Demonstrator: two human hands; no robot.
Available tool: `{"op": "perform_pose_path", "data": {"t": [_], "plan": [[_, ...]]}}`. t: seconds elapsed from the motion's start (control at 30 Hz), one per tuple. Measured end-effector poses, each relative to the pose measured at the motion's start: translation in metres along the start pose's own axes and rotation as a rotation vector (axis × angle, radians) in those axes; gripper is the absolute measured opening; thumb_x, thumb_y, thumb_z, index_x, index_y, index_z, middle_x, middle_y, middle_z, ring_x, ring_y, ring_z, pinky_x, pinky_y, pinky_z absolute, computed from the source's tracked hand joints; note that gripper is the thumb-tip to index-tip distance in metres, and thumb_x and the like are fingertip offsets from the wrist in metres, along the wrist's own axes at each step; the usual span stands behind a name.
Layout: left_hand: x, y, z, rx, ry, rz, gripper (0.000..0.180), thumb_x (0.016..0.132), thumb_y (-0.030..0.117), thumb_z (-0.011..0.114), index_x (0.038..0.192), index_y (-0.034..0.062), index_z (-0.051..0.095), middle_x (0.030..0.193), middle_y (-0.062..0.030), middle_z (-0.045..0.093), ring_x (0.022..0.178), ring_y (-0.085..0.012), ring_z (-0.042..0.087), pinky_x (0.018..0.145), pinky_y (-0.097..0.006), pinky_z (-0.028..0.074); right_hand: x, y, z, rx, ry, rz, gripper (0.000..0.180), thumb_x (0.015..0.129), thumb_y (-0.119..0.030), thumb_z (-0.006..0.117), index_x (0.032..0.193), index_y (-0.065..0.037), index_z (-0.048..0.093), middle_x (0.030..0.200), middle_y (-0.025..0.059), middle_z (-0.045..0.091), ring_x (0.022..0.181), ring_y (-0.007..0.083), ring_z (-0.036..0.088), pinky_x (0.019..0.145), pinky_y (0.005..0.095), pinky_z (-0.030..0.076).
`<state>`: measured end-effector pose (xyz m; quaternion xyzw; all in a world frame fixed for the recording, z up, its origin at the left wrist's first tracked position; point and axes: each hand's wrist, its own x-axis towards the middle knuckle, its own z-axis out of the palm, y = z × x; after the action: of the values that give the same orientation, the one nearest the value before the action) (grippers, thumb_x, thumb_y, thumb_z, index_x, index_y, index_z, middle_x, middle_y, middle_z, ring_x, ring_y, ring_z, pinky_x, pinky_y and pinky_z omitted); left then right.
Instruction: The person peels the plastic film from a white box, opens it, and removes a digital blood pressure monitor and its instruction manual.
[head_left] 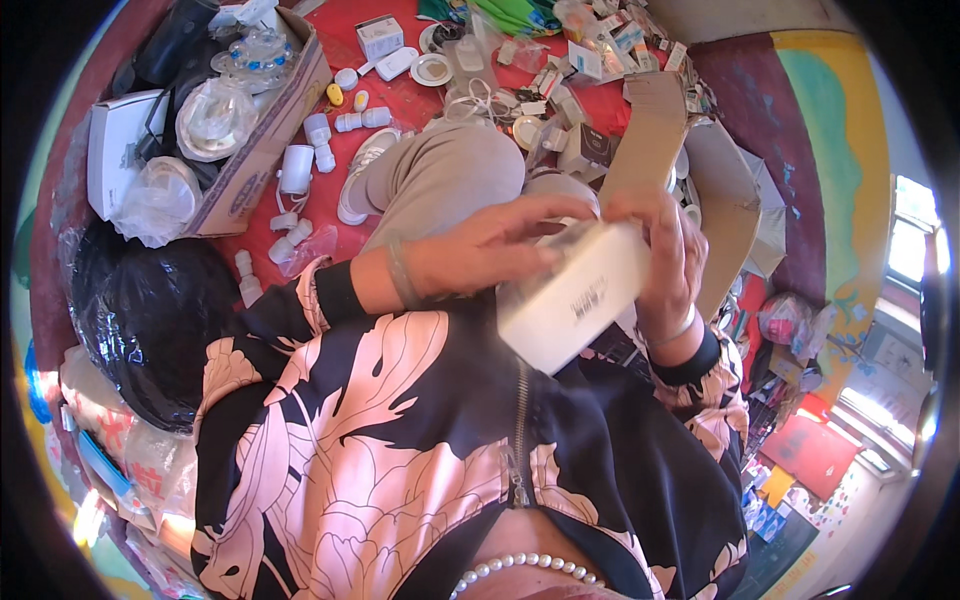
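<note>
The right hand curls round the far right end of one white box before the chest; the left hand is half open at its left edge, contact blurred. The box's small dark print is unreadable. One open carton's flap juts up beyond; left are one packed carton and one black bag.
</note>
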<state>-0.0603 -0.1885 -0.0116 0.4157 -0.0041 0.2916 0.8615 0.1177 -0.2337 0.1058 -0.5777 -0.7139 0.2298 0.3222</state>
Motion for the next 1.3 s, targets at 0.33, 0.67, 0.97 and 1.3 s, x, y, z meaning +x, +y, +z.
{"op": "perform_pose_path", "data": {"t": [0.33, 0.67, 0.97, 1.3], "plan": [[-0.046, 0.044, -0.048, -0.232, 0.441, 0.058, 0.068, 0.083, 0.025, 0.068, 0.138, 0.0040, 0.035, 0.131, -0.0149, 0.049, 0.118, -0.0227, 0.052, 0.100, -0.035, 0.043, 0.059, 0.024, 0.057, -0.005, -0.118, -0.159, 0.084, 0.073, -0.043, 0.078, 0.138, -0.006, 0.040, 0.122, 0.0226, 0.056, 0.112, 0.0368, 0.055, 0.096, 0.0419, 0.043], [-0.063, 0.037, -0.040, 0.091, 0.633, -0.001, 0.065, 0.082, 0.021, 0.067, 0.138, 0.0008, 0.039, 0.128, -0.0141, 0.052, 0.118, -0.0222, 0.053, 0.101, -0.034, 0.042, -0.010, -0.002, 0.083, -0.680, -0.388, 0.019, 0.121, 0.051, -0.053, 0.084, 0.149, -0.015, 0.024, 0.143, 0.0361, 0.027, 0.136, 0.0521, 0.023, 0.109, 0.0540, 0.023], [-0.077, 0.034, -0.062, 0.042, 0.755, 0.149, 0.054, 0.100, 0.045, 0.040, 0.131, 0.0014, 0.045, 0.126, -0.0131, 0.054, 0.120, -0.0217, 0.050, 0.105, -0.036, 0.037, -0.008, -0.031, 0.050, -0.456, -0.217, -0.113, 0.104, 0.055, -0.042, 0.079, 0.145, -0.016, 0.034, 0.133, 0.0349, 0.034, 0.122, 0.0493, 0.039, 0.103, 0.0516, 0.031], [-0.084, 0.016, -0.062, 0.009, 0.735, 0.078, 0.040, 0.098, 0.041, 0.046, 0.113, 0.0057, 0.058, 0.107, -0.0050, 0.062, 0.102, -0.0152, 0.057, 0.092, -0.033, 0.043, -0.017, -0.035, 0.044, -0.430, -0.123, -0.108, 0.089, 0.057, -0.038, 0.076, 0.138, -0.016, 0.046, 0.128, 0.0327, 0.041, 0.116, 0.0483, 0.045, 0.100, 0.0506, 0.033]]}}
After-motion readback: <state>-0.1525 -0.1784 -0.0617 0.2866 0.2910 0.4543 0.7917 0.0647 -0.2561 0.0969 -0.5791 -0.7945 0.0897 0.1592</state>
